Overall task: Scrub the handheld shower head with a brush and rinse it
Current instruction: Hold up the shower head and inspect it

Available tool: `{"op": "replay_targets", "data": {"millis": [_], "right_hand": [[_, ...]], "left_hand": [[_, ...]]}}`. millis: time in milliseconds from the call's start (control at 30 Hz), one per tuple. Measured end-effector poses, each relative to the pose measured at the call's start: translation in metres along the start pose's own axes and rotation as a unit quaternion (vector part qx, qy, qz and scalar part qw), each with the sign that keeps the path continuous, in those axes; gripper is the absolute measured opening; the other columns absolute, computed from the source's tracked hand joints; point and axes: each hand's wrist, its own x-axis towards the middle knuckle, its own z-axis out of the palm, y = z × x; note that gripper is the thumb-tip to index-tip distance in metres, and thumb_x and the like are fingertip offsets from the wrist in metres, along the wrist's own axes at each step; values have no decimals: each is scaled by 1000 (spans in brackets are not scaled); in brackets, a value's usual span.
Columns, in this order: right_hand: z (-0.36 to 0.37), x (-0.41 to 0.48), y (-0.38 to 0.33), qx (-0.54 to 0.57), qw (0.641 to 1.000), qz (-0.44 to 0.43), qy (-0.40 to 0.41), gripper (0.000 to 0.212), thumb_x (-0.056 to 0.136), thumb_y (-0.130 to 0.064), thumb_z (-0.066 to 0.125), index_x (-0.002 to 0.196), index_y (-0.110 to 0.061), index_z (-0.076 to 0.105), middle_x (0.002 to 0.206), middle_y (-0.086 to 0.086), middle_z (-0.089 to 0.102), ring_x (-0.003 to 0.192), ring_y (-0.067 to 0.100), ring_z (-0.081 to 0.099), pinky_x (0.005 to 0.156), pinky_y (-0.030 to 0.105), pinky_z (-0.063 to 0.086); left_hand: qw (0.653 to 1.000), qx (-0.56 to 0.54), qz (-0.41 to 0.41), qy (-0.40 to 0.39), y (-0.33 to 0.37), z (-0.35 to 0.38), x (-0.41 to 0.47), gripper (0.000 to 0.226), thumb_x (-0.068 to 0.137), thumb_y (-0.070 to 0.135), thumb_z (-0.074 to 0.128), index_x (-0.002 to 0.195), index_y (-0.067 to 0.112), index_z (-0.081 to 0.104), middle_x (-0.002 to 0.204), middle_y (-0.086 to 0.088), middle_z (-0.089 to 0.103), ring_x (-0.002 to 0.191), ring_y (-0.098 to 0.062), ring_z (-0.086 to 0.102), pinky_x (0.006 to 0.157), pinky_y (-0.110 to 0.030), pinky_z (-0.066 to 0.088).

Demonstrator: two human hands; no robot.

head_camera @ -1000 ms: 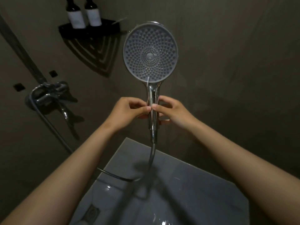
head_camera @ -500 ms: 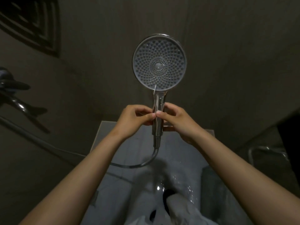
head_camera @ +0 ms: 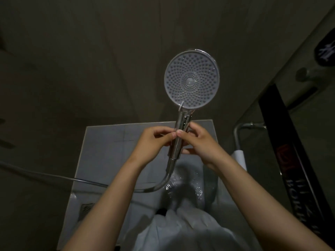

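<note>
Head view: white garment [head_camera: 181, 232] is nearest, well below the grip. Both forearms reach up to the chrome handle [head_camera: 182, 122]. Left hand [head_camera: 154, 144] and right hand [head_camera: 201, 144] curl round it from opposite sides, with the thumb tips meeting on its front at mid-handle. Hose [head_camera: 164, 182] exits the handle's bottom end just under the grip, bends left and runs off well left. Grey floor [head_camera: 108, 142] lies behind the hands, with water glints below the grip. Shower head [head_camera: 191, 79] is above the grip, tilted slightly right, nozzle face toward the camera. Dark wall [head_camera: 90, 51] lies beyond.
</note>
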Motion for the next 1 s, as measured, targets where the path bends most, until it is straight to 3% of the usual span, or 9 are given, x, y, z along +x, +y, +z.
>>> {"op": "replay_targets", "data": {"millis": [133, 333, 467, 567, 667, 800, 1000], "right_hand": [[-8, -16, 10, 23, 999, 15, 18, 9, 94, -13, 54, 100, -20, 54, 86, -1, 66, 68, 3, 68, 68, 27, 57], [-4, -37, 21, 94, 993, 7, 67, 13, 93, -5, 53, 103, -13, 54, 92, 2, 67, 72, 4, 69, 61, 20, 57], [-5, -35, 27, 108, 989, 6, 99, 13, 92, -2, 54, 92, -15, 53, 84, 2, 64, 65, 2, 68, 57, 19, 55], [-5, -29, 26, 100, 988, -1, 115, 12, 92, -4, 54, 91, -16, 52, 83, 2, 61, 67, 3, 66, 56, 18, 55], [-4, -27, 23, 104, 989, -3, 109, 9, 94, -5, 52, 97, -13, 50, 85, 2, 61, 68, 4, 67, 56, 18, 55], [2, -25, 23, 113, 989, 1, 92, 7, 95, -7, 51, 96, -14, 51, 86, 3, 64, 68, 3, 70, 59, 19, 55], [11, -24, 21, 106, 991, -8, 79, 8, 95, -8, 52, 100, -14, 50, 89, 2, 66, 72, 4, 70, 61, 21, 56]], "left_hand": [[999, -46, -14, 3, -8, 21, -9, 17, 86, 1, 61, 93, 12, 71, 75, 7, 71, 70, 1, 65, 64, -12, 49], [997, -53, -43, -43, -21, 21, -28, 30, 82, -1, 65, 109, 14, 66, 100, -4, 70, 89, -10, 66, 79, -20, 53], [991, -43, -104, -74, -37, 9, -43, 47, 70, -3, 77, 109, 17, 59, 98, -6, 63, 79, -8, 65, 72, -17, 54], [990, 3, -121, -74, -49, 5, -52, 37, 66, -4, 80, 90, 14, 59, 79, -3, 62, 74, -16, 57, 68, -15, 48], [994, 6, -97, -42, -54, 4, -54, 23, 72, -3, 75, 83, 5, 56, 63, 0, 63, 58, -9, 57, 59, -12, 44], [998, 3, -61, -15, -52, -4, -59, 13, 80, -1, 68, 85, -4, 56, 68, -12, 66, 59, -10, 62, 65, -15, 49], [999, 11, -35, -32, -52, -12, -67, 5, 85, 1, 62, 85, -2, 58, 68, -10, 65, 63, -11, 62, 67, -15, 48]]}}
